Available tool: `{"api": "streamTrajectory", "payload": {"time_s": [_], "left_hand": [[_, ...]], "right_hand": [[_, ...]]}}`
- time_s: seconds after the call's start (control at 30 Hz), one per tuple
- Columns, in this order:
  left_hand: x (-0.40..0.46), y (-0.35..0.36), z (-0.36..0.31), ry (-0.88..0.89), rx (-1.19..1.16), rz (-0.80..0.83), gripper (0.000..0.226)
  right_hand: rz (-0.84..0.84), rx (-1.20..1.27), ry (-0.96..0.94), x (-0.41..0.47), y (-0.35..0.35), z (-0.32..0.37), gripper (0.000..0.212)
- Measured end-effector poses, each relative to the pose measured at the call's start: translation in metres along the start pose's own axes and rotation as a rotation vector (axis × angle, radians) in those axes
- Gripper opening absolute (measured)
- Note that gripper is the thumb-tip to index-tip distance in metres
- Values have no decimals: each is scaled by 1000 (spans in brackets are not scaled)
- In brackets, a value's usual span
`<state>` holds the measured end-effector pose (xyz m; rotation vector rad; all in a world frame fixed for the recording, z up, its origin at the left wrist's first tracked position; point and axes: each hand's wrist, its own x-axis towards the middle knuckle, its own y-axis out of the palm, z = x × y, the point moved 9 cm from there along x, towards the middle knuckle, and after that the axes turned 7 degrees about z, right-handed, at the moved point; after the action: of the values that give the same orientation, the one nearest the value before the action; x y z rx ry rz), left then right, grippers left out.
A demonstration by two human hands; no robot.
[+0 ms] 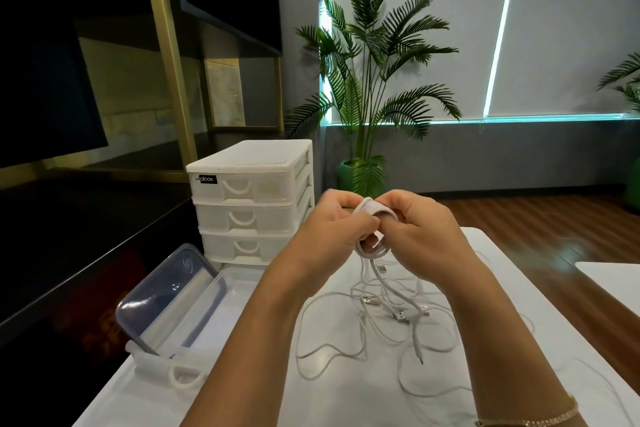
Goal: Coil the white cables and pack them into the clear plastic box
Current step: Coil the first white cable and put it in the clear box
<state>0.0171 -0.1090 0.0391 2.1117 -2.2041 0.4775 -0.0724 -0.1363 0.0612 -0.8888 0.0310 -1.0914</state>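
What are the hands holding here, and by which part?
Both the left hand and the right hand grip one white cable at its coiled loops, above the table; its free end hangs down.

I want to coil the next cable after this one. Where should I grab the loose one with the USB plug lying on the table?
Probably pinch the USB plug from above, by its stiff body. It lies flat on the table, clear of both hands, with loose cable trailing behind.

An office or lounge: roller blinds (571, 28), potted palm (374, 55), gold-framed shelving (166, 45).
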Motion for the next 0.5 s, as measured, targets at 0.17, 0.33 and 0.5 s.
{"api": "streamTrajectory", "payload": {"time_s": [0.17, 0.33, 0.5], "left_hand": [[3, 7, -3, 101, 76, -17, 25], [3, 10, -8, 152, 305, -70, 20], [-2, 7, -17, 192, 457, -189, 21]], "right_hand": [[10, 12, 44, 0, -7, -8, 19], [38, 28, 48, -1, -10, -12, 26], [14, 28, 57, -2, -14, -13, 19]]}}
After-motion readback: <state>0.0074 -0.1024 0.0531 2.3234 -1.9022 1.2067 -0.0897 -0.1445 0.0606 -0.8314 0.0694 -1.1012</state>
